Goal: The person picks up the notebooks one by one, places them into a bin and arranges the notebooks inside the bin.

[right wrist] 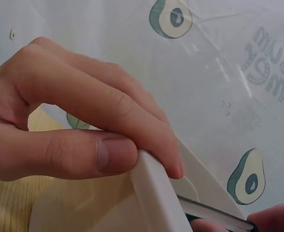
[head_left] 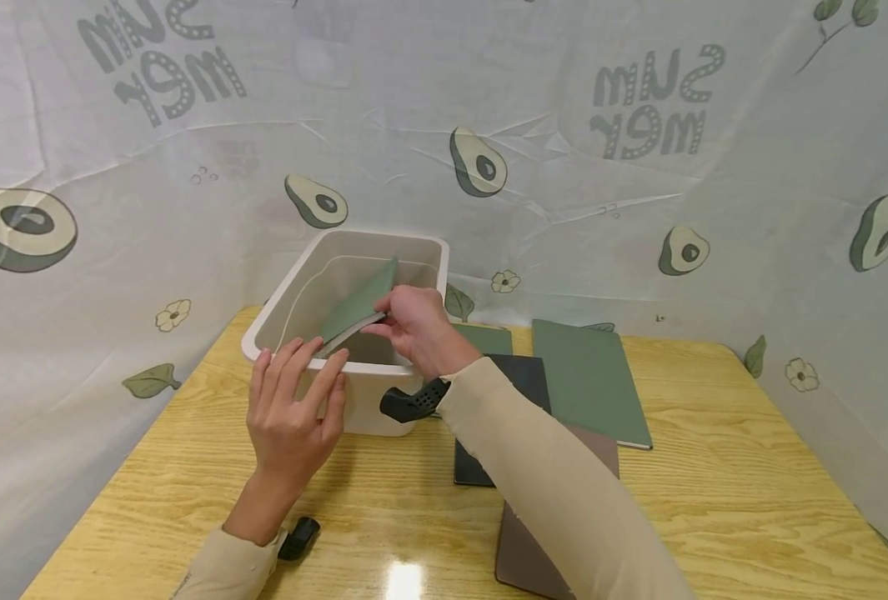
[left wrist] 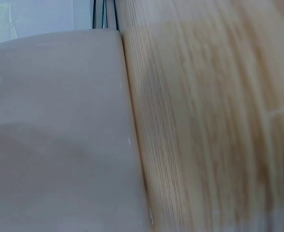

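Note:
A white plastic bin stands on the table. Over its near-left rim lies my left hand; in the right wrist view the thumb presses outside the rim and the fingers reach inside. My right hand pinches the edge of a thin green hardcover book, tilted within the bin. Its pale page edge shows in the right wrist view, beside the right fingertips. The bin's lower part inside is hidden. Only the bin's outer wall and table appear in the left wrist view, without the left hand.
Right of the bin lie a green book, a black one, a brown one and part of another green one, partly under the right sleeve. A printed curtain hangs behind the wooden table.

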{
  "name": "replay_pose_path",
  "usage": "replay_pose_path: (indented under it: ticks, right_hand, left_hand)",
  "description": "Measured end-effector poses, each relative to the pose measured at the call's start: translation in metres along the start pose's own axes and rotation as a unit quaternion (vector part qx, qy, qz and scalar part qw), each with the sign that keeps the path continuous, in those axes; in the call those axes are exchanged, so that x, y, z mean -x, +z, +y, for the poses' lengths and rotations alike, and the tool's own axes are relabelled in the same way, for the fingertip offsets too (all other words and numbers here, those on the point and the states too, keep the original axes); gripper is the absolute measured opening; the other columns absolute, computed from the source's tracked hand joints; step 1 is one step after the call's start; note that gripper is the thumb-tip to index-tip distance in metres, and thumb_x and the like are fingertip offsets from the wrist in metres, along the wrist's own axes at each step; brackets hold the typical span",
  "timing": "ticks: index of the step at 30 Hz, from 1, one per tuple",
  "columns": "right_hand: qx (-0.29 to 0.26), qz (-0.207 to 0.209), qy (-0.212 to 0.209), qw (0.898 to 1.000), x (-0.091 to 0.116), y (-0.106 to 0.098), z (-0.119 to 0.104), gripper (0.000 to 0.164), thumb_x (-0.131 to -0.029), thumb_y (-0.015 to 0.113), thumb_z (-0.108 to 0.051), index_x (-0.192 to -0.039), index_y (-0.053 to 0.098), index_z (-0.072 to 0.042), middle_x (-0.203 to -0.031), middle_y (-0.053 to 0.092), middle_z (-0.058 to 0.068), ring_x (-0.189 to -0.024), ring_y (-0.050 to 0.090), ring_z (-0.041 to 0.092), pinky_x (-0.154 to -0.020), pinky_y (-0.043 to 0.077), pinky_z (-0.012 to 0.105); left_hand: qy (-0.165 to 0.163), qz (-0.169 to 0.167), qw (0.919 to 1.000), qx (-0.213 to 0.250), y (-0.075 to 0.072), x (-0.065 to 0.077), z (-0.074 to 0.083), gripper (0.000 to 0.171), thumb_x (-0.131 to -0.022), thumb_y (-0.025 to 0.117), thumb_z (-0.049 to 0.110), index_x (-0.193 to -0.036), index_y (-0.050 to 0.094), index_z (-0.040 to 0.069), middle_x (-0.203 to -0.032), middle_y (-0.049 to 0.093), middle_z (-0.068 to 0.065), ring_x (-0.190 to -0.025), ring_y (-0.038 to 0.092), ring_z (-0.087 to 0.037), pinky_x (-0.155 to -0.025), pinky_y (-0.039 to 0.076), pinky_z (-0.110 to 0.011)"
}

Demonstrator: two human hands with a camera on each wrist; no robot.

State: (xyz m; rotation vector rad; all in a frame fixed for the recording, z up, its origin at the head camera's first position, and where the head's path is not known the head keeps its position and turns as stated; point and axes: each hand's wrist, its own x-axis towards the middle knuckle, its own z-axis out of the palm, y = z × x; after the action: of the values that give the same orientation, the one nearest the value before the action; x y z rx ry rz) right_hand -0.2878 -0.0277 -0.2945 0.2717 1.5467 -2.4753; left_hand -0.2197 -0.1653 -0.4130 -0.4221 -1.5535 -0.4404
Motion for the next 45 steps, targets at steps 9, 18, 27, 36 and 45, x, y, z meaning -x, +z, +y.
replay_pose_path:
  ticks: [9,18,27,36,45]
  right_hand:
    - [0.059,0.016,-0.025,0.998,0.001,-0.004,-0.001,0.041,-0.085,0.047,0.019,-0.122,0.059,0.009,-0.143,0.054,0.019,-0.117,0.067,0.042,-0.113,0.049,0.062]
    - [0.076,-0.014,-0.005,0.997,0.006,-0.013,-0.013,0.069,-0.094,0.063,-0.008,-0.157,0.036,-0.002,-0.173,0.029,0.017,-0.158,0.032,0.051,-0.123,0.031,0.071]
    - [0.074,-0.023,0.004,0.997,0.003,-0.013,-0.015,0.079,-0.095,0.063,-0.011,-0.166,0.029,-0.007,-0.174,0.024,0.024,-0.157,0.03,0.054,-0.125,0.02,0.076]
    - [0.099,-0.034,0.014,0.994,0.006,-0.015,-0.015,0.07,-0.096,0.064,-0.016,-0.161,0.038,-0.009,-0.172,0.027,0.026,-0.155,0.035,0.053,-0.126,0.02,0.074]
    - [0.292,-0.09,-0.033,0.951,0.016,-0.017,-0.02,0.058,-0.102,0.065,-0.025,-0.156,0.052,-0.014,-0.167,0.045,0.008,-0.154,0.044,0.038,-0.128,0.029,0.06]
  left_hand:
    - [0.002,-0.006,1.0,0.001,0.002,-0.001,0.0,0.027,-0.103,0.062,0.027,-0.109,0.083,0.011,-0.115,0.078,-0.021,-0.11,0.071,-0.044,-0.121,0.043,-0.051]
    - [0.004,-0.011,0.9999,0.0,0.003,-0.001,0.001,0.027,-0.103,0.062,0.027,-0.11,0.083,0.011,-0.115,0.078,-0.021,-0.11,0.071,-0.045,-0.12,0.044,-0.054]
    - [-0.001,-0.012,0.9999,-0.001,0.002,0.0,0.0,0.027,-0.103,0.062,0.027,-0.11,0.083,0.011,-0.115,0.078,-0.021,-0.111,0.071,-0.044,-0.116,0.046,-0.057]
    - [-0.001,-0.012,0.9999,-0.002,0.0,0.001,0.0,0.028,-0.103,0.061,0.027,-0.11,0.083,0.011,-0.115,0.078,-0.021,-0.111,0.071,-0.044,-0.114,0.047,-0.058]
    - [-0.001,-0.01,0.9999,0.0,0.001,0.001,0.001,0.028,-0.103,0.061,0.026,-0.11,0.083,0.01,-0.114,0.078,-0.022,-0.11,0.071,-0.044,-0.117,0.046,-0.055]
